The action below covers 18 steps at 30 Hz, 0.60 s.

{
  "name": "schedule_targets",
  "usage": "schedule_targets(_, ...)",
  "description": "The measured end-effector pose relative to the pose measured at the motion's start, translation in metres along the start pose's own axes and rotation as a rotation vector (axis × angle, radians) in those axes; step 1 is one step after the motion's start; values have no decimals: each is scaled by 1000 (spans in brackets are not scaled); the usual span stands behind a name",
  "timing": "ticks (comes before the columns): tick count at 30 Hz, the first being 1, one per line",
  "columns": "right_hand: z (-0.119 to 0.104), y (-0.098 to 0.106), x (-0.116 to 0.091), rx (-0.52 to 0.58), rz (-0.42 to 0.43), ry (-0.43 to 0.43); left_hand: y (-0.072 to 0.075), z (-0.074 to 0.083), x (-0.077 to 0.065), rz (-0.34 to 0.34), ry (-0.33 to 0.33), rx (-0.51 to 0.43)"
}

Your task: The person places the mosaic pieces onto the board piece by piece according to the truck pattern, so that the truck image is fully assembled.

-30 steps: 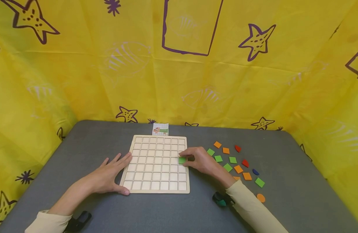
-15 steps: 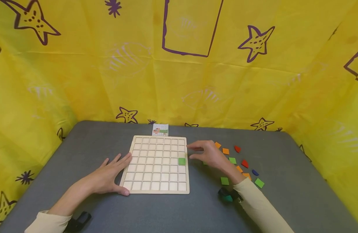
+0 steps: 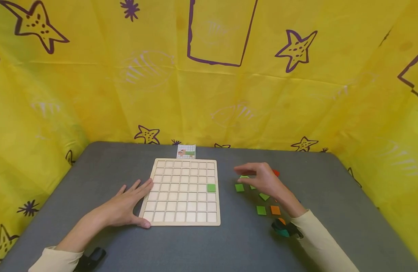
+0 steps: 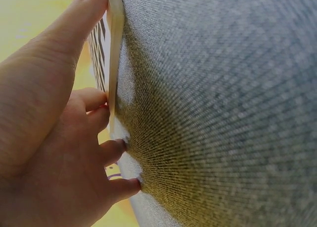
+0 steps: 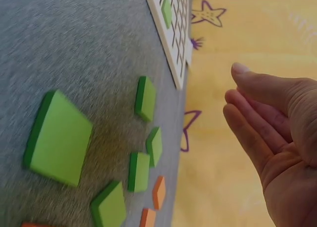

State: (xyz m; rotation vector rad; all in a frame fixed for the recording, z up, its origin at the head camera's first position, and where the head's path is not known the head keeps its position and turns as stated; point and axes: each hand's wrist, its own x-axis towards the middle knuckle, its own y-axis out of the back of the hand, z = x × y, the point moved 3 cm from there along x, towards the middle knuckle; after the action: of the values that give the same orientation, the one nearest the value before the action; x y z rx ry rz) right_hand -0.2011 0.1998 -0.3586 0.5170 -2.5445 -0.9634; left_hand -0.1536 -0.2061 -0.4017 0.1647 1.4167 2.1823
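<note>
A pale wooden grid board (image 3: 180,223) lies flat on the table. One green square tile (image 3: 211,187) sits in a cell of its rightmost column. Along the board's left edge rests my left hand (image 3: 127,206), fingers spread and thumb at the near corner; the left wrist view shows fingertips by the board's rim (image 4: 115,48). To the right of the board, my right hand (image 3: 263,179) hovers over loose green square tiles (image 3: 239,187), holding nothing. In the right wrist view its thumb and fingers stand apart, above several green tiles (image 5: 62,140).
Behind the board lies a small picture card (image 3: 186,152) with a coloured grid pattern. Orange tiles (image 3: 275,210) and a red piece (image 3: 276,172) lie around the right forearm, which hides others. A yellow patterned cloth (image 3: 209,94) encloses the grey table (image 3: 120,162).
My right hand let go of the green tile in the board's right column and moved right, over the loose tiles. My left hand stayed at the board's edge.
</note>
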Motion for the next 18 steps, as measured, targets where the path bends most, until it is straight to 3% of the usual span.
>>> schedule_targets(8,6,3,-15,-2,-24,-23,1,-1,-2,13,-15,1)
schedule_targets(18,14,9,-39,-59,4,49,1,0,0,3,-8,0)
